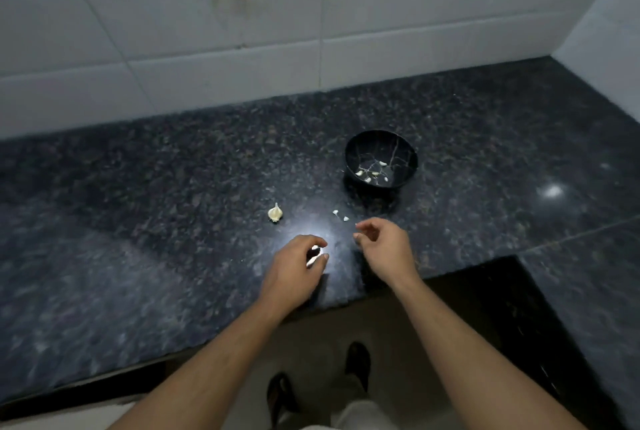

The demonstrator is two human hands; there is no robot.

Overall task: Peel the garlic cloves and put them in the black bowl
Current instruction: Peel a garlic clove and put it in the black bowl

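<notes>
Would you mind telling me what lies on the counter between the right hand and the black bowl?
In the head view, only small white garlic bits lie between the right hand and the black bowl.

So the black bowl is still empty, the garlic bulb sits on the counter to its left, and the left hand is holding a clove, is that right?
Not quite. The head view shows the bowl is not empty: several peeled cloves already lie in its bottom. The rest stands: the garlic bulb sits on the counter to the bowl's left, and the left hand holds a clove.
</notes>
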